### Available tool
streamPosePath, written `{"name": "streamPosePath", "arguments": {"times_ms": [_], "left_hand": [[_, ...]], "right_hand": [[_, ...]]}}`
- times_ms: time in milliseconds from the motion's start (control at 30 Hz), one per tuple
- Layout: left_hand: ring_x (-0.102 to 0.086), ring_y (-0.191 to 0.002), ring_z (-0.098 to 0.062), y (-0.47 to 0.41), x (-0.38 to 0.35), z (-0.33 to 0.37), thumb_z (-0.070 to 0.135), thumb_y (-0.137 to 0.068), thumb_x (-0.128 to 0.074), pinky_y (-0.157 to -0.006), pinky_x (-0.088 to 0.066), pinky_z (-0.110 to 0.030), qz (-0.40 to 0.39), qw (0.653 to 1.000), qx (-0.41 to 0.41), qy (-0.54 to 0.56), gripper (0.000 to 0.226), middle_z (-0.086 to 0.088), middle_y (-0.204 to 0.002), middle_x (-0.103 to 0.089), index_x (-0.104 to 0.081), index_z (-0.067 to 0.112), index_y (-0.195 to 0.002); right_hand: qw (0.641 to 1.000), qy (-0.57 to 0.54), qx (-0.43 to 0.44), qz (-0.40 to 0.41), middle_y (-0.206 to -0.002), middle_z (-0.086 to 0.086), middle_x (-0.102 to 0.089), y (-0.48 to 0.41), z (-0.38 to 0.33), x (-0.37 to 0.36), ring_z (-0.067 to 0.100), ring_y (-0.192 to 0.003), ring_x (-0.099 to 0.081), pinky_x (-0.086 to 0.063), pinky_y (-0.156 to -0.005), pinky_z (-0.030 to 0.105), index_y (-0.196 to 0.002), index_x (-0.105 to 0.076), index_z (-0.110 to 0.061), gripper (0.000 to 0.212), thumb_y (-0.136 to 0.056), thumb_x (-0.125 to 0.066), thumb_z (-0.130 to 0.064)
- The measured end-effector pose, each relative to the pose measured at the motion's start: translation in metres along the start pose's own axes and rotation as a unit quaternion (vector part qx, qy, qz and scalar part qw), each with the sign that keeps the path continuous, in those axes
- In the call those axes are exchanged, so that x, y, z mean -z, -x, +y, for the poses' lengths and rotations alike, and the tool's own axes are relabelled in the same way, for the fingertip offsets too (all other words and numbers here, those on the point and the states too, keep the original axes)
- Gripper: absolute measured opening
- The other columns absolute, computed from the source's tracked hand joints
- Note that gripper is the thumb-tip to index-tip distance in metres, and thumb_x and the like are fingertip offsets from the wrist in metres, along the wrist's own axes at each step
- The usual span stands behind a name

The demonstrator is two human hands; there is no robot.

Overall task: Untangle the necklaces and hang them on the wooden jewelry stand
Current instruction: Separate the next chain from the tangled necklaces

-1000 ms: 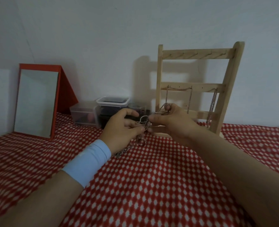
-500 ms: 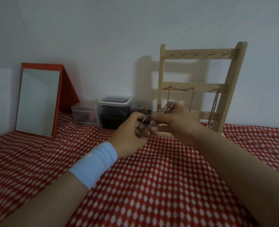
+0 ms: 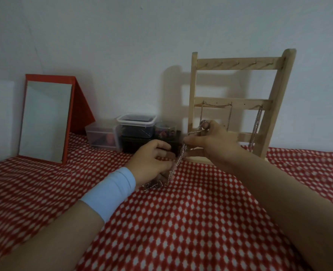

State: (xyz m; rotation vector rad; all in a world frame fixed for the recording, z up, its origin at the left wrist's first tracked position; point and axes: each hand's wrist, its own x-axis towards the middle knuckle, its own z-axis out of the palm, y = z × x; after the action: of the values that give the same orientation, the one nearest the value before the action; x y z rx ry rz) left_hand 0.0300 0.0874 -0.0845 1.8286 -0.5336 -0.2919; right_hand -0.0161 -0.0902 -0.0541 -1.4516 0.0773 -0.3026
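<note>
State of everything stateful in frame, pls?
Left hand: pinching necklace low.
Right hand: pinching necklace high.
Necklace: stretched between hands, tail bunched on cloth.
Jewelry stand: upright, top rail bare.
Hung chains: two, on middle rail.
Mirror: propped upright.
Lidded tub: closed.

The tall pale wooden jewelry stand (image 3: 238, 65) is bare light wood, dull and unpainted. The silver metal chain necklace (image 3: 178, 160) is made of tiny links that shine a little. The hanging silver chains (image 3: 256, 124) on the stand look like the same shiny metal. The red cloth with white dots (image 3: 181, 222) is soft and matt. The flat mirror in a red frame (image 3: 44, 120) has smooth glass and a matt frame. The see-through plastic boxes (image 3: 101, 135) look smooth and slightly glossy. The light blue wristband (image 3: 110, 192) is soft matt cloth.
</note>
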Motion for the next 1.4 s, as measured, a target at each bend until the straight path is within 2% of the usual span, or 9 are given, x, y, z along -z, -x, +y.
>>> {"name": "streamPosePath", "arguments": {"times_ms": [267,400,533,633,767,867,1100,1267,1400], "left_hand": [[-0.048,-0.052,-0.006,0.000,0.007,0.010,0.035,-0.094,-0.060,-0.050,-0.040,-0.020,-0.129,0.988,0.057,-0.070,0.021,0.005,-0.074,-0.069,-0.069,0.017,-0.099],[-0.055,-0.052,0.009,-0.002,0.013,0.012,0.035,-0.091,-0.064,-0.054,-0.040,-0.009,-0.086,0.972,0.004,-0.221,0.016,0.024,-0.059,-0.062,-0.074,0.024,-0.097],[-0.057,-0.074,0.006,-0.005,0.018,0.007,0.034,-0.093,-0.062,-0.069,-0.040,-0.012,-0.046,0.953,-0.026,-0.300,0.016,0.022,-0.080,-0.061,-0.074,0.023,-0.094],[-0.052,-0.050,0.008,-0.004,0.017,0.006,0.030,-0.096,-0.057,-0.055,-0.037,-0.010,-0.052,0.958,-0.016,-0.282,0.019,0.021,-0.057,-0.056,-0.070,0.020,-0.087],[-0.048,-0.039,0.003,-0.002,0.014,0.006,0.031,-0.097,-0.055,-0.048,-0.040,-0.012,-0.051,0.965,-0.005,-0.256,0.028,0.017,-0.041,-0.056,-0.070,0.017,-0.078],[-0.051,-0.044,-0.003,-0.005,0.016,0.005,0.028,-0.097,-0.056,-0.057,-0.042,-0.020,0.004,0.979,-0.006,-0.203,0.028,0.017,-0.044,-0.058,-0.070,0.018,-0.075],[-0.060,-0.075,-0.005,-0.012,0.021,-0.003,0.026,-0.095,-0.058,-0.073,-0.045,-0.022,0.070,0.970,-0.027,-0.233,0.019,0.009,-0.083,-0.068,-0.070,0.021,-0.082],[-0.064,-0.089,-0.006,-0.009,0.024,-0.002,0.037,-0.092,-0.062,-0.086,-0.048,-0.025,-0.006,0.954,-0.034,-0.299,0.021,0.008,-0.095,-0.072,-0.077,0.022,-0.094],[-0.065,-0.082,-0.006,-0.006,0.020,0.001,0.036,-0.094,-0.059,-0.075,-0.051,-0.023,-0.063,0.954,-0.040,-0.290,0.022,0.006,-0.091,-0.072,-0.077,0.023,-0.091]], "right_hand": [[0.979,0.200,-0.041,0.019,-0.095,0.020,-0.070,0.005,-0.003,0.007,0.022,-0.067,-0.075,-0.063,-0.059,0.034,-0.122,-0.041,-0.014,0.052,-0.086,-0.073,0.006],[0.952,0.301,-0.061,0.003,-0.090,0.014,-0.072,0.003,-0.002,0.011,0.018,-0.064,-0.074,-0.062,-0.058,0.031,-0.107,-0.051,-0.012,0.021,-0.095,-0.068,-0.010],[0.855,0.514,-0.071,0.007,-0.085,0.011,-0.073,-0.006,0.005,0.020,0.019,-0.066,-0.073,-0.064,-0.063,0.033,-0.103,-0.069,-0.006,0.017,-0.097,-0.065,-0.021],[0.734,0.679,-0.011,0.020,-0.095,0.000,-0.068,-0.003,0.003,0.017,0.013,-0.079,-0.065,-0.058,-0.068,0.027,-0.107,-0.070,-0.015,0.027,-0.093,-0.065,-0.038],[0.750,0.654,0.032,-0.096,-0.079,-0.010,-0.067,0.012,-0.002,-0.001,0.004,-0.073,-0.062,-0.053,-0.067,0.025,-0.079,-0.068,-0.031,0.028,-0.091,-0.064,-0.055],[0.716,0.678,0.026,-0.162,-0.095,-0.012,-0.071,0.011,0.009,-0.004,0.003,-0.085,-0.063,-0.057,-0.082,0.028,-0.094,-0.075,-0.028,0.028,-0.084,-0.074,-0.054],[0.738,0.652,0.037,-0.171,-0.120,-0.010,-0.066,0.006,0.006,0.008,0.005,-0.100,-0.058,-0.049,-0.088,0.017,-0.121,-0.073,-0.025,0.027,-0.096,-0.067,-0.017],[0.895,0.438,-0.039,-0.075,-0.093,-0.007,-0.059,-0.002,0.001,0.014,0.019,-0.069,-0.064,-0.053,-0.050,0.023,-0.100,-0.070,-0.014,0.027,-0.101,-0.046,-0.004],[0.938,0.344,-0.039,0.003,-0.070,0.005,-0.054,-0.006,0.007,0.011,0.016,-0.050,-0.052,-0.050,-0.048,0.032,-0.104,-0.066,-0.008,0.029,-0.107,-0.038,-0.015]]}}
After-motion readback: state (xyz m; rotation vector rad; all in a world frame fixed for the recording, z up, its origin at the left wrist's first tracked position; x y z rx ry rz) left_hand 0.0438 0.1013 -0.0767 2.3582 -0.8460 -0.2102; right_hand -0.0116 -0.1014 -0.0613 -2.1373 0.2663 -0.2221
